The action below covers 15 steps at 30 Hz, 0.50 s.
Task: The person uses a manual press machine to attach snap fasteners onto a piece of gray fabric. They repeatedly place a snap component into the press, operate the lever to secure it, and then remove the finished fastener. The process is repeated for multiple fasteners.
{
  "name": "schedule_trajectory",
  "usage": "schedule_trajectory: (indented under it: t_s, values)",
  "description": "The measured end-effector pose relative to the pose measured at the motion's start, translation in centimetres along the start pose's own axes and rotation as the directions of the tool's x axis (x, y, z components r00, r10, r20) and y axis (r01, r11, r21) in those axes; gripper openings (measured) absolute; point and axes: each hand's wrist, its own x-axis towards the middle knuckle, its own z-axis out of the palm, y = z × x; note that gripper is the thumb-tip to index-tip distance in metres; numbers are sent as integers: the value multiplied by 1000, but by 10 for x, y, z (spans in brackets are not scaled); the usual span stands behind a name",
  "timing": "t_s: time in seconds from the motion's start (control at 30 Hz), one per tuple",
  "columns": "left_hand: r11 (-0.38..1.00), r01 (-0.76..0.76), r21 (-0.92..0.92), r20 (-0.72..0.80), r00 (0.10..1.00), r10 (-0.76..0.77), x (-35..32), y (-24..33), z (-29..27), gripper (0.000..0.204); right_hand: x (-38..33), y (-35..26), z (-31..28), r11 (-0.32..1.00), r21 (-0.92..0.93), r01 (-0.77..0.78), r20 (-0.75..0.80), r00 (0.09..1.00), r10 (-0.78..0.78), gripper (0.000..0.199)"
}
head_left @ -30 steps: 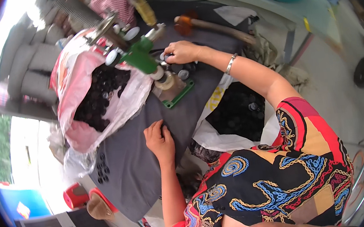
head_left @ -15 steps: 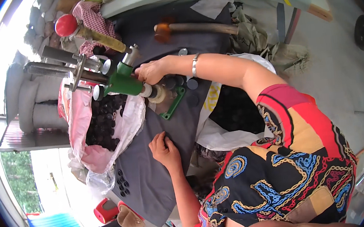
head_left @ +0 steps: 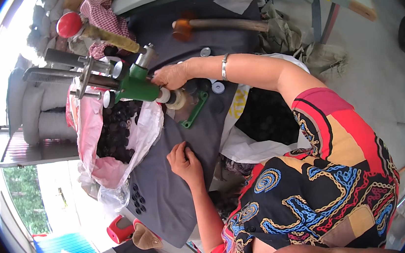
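A green hand press (head_left: 140, 86) with a threaded steel shaft stands on the dark cloth (head_left: 163, 199). My right hand (head_left: 171, 76) reaches in behind its green body; the fingertips are partly hidden, so what they hold cannot be seen. White and cream rings (head_left: 176, 99) sit at the press's lower end, above its green base (head_left: 196, 110). Beside the base are dark round parts and a pale metal disc (head_left: 217, 87). My left hand (head_left: 186, 163) rests on the cloth below the press, its fingers curled in; anything inside them is hidden.
A pink-and-white bag (head_left: 101, 171) of black round parts stands left of the press, and a white sack (head_left: 245, 154) with dark contents lies right. Several black rings (head_left: 139, 201) lie at the cloth's left edge. An orange-headed mallet (head_left: 226, 24) lies beyond. A red ball knob (head_left: 69, 25) tops the lever.
A pale disc now shows beside the press base, where a dark disc showed before. My right hand has shifted slightly behind the press. My left hand stays curled on the cloth.
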Motion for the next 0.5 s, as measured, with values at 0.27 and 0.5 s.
schedule_trajectory:
  t_s: [0.27,0.5]
  values:
    - [1000,-6,-5,-10,1000,6,-3,-4,-3,20,-6,2,-17,994,-78,70,94,994,-63,29]
    - [993,10,-121,-128,991,-26,11,-2,13,27,-44,7,-38,997,25,77,-143,987,-73,28]
